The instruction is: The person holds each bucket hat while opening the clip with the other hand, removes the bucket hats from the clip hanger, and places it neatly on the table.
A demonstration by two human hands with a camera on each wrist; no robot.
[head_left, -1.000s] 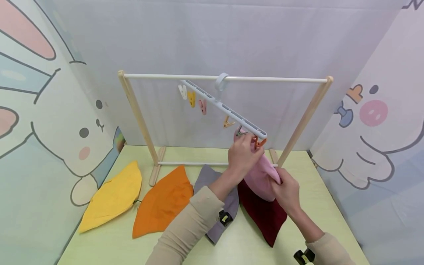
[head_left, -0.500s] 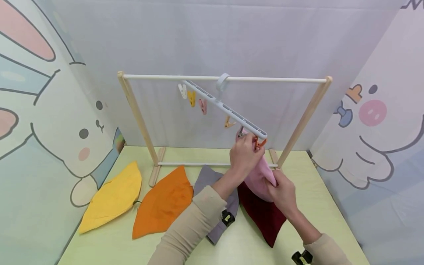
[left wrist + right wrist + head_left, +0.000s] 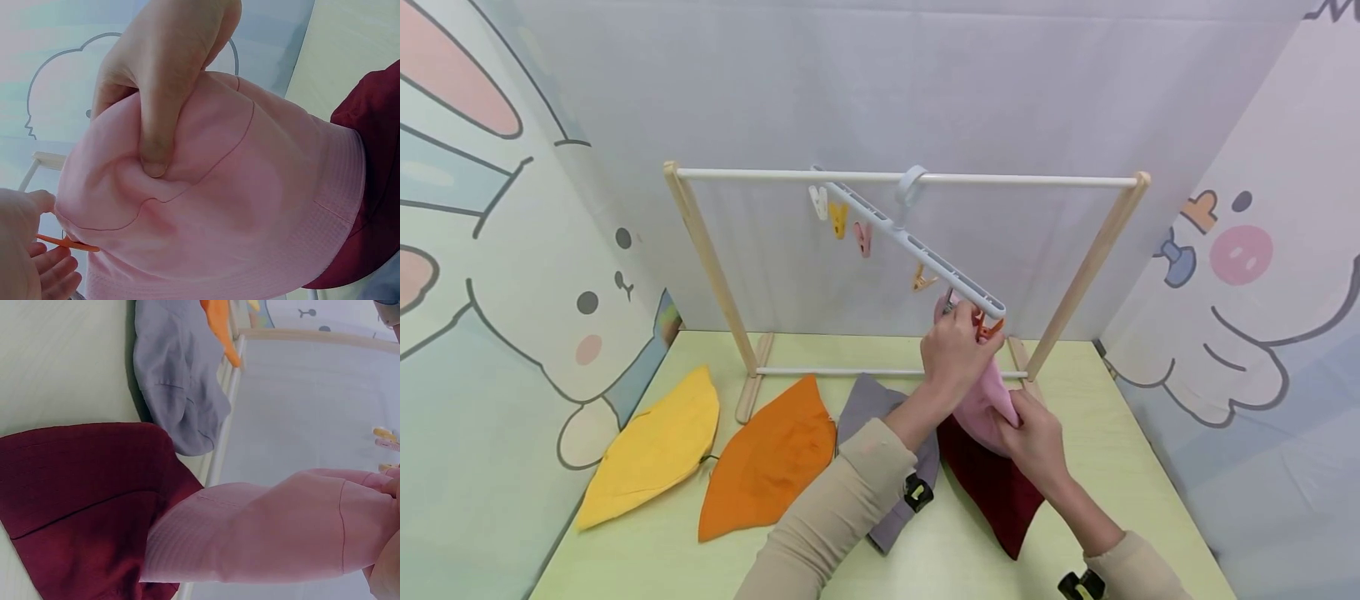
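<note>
A pink bucket hat hangs under the right end of a pale blue clip hanger. A grey-green clothespin sits at its upper left edge. My left hand pinches an orange clothespin at the hat's upper edge; the fingers partly cover the clip. Lower down, my right hand grips the hat's crown, its thumb pressing into the cloth in the left wrist view. A dark red bucket hat lies on the table behind the pink one.
The hanger hooks over the white bar of a wooden rack. White, yellow, pink and light orange clothespins hang from it. Yellow, orange and grey hats lie on the table. Printed cloth walls surround it.
My right hand has moved slightly left with the gripped part of the pink hat. My left hand stays at the orange clothespin. The hanger has turned slightly.
</note>
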